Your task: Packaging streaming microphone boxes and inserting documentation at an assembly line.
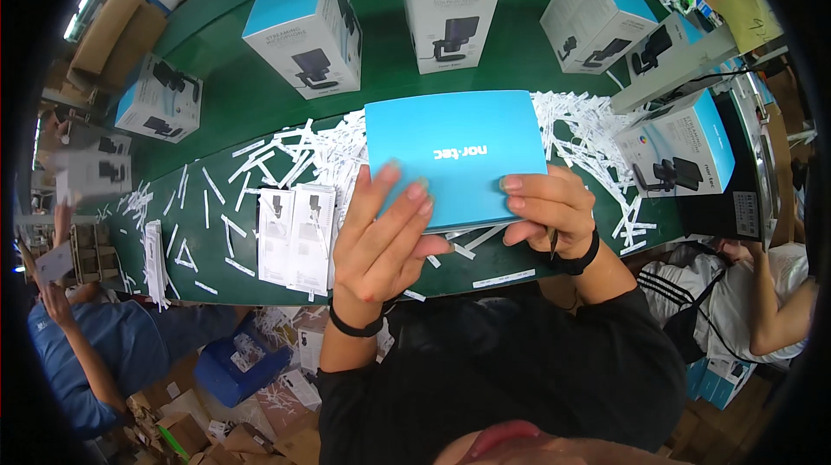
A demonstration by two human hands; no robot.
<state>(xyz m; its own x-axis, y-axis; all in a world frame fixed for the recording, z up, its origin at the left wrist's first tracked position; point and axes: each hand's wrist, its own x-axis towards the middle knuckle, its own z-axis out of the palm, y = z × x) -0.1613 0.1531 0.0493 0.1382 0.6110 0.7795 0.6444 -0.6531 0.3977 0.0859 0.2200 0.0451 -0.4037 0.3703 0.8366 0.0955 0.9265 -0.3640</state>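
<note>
A green tabletop (381, 41) is stretching across a cluttered workroom, and over its near middle the held carton (454, 145) is showing a light-blue face upward. The right grip (554, 209) is pinching the held carton's near right corner; a thin dark item (552, 242), too small to identify, is poking out from among its fingers. The left grip (381, 240) is blurring, its fingers lying across the near left corner; I cannot tell whether it is pinching.

White paper strips (589, 145) are crowding both sides of the held carton and scattering farther to its left. A stack of folded leaflets (294, 244) is lying just left of the held carton, and a narrower leaflet stack (156, 261) is lying well to its left. Beyond the held carton, three microphone cartons (450, 19) are standing in a row; a fourth (169, 101) is standing far to its left, a fifth (679, 153) to its right. Beyond it to the right, a pale metal bar (675, 74) is slanting across and partly blocking another carton (653, 45), and a yellow note (749, 19) is hanging at the bar's end. Well left of the held carton, a co-worker in blue (69, 370) is holding a pale flat item (55, 264); to its right, a co-worker in white (736, 292) is working close by.
</note>
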